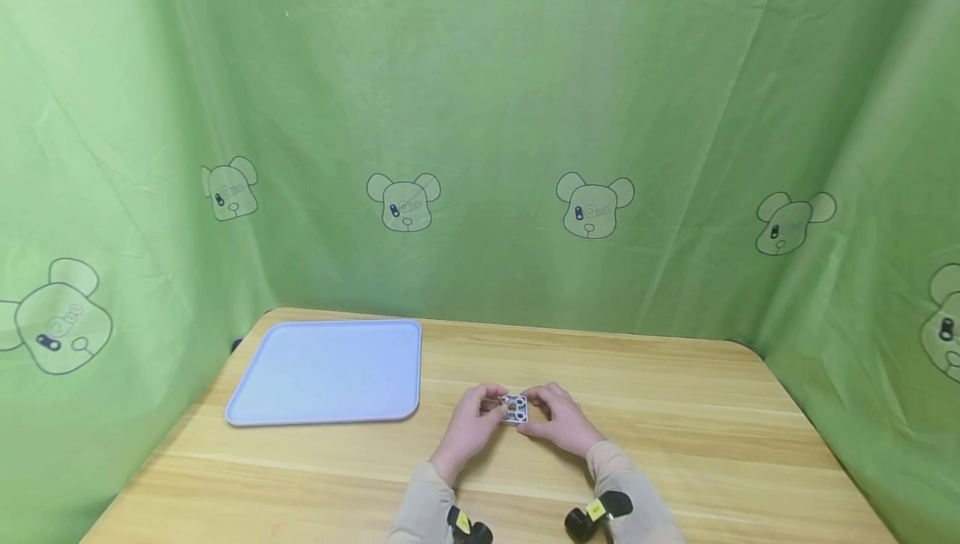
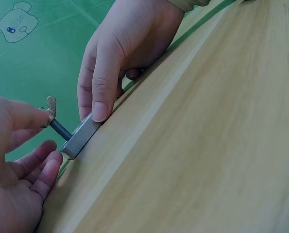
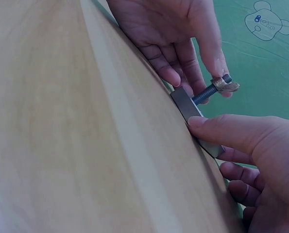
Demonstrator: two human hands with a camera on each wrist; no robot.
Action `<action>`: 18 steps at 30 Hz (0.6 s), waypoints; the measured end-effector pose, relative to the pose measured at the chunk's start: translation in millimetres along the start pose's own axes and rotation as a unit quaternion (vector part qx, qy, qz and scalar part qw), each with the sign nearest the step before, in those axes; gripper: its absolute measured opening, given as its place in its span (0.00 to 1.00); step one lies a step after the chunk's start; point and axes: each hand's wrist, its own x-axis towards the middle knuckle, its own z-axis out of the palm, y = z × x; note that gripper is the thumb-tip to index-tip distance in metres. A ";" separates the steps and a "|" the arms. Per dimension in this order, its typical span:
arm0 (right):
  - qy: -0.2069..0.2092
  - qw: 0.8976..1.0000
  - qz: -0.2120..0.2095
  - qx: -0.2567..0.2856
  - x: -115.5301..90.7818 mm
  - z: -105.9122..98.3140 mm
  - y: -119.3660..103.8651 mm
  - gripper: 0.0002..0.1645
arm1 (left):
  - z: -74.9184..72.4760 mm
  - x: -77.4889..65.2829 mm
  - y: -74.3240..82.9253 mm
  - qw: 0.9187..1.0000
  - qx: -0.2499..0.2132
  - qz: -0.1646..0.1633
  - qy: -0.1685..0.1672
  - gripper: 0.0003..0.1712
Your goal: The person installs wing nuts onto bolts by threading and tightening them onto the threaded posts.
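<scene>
A small metal block with round holes in its top lies on the table, between both hands. From it a threaded bolt stands up, with a wing nut near its upper end. My left hand pinches the wing nut between thumb and index finger; its other fingers curl low beside the block's left end. My right hand grips the block's right part, the thumb on the near side and the fingers around the far side. Those fingertips are partly hidden behind the block.
A pale blue rectangular tray lies at the left back of the wooden table. Green curtains with bear-head drawings hang behind the table and along both sides. A wrist camera is strapped on each sleeve.
</scene>
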 end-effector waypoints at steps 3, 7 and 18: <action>0.001 1.000 0.002 0.001 0.1 -0.1 -0.4 0.32 | 0.4 0.1 0.4 0.999 -0.049 -0.016 0.005 0.22; 0.002 1.000 0.002 0.001 0.1 0.0 -0.5 0.32 | 0.0 -0.8 0.6 0.998 -0.064 -0.013 0.012 0.18; 0.001 1.000 -0.003 -0.001 0.2 0.6 1.6 0.33 | -1.9 -2.5 2.5 0.999 -0.036 -0.002 -0.002 0.16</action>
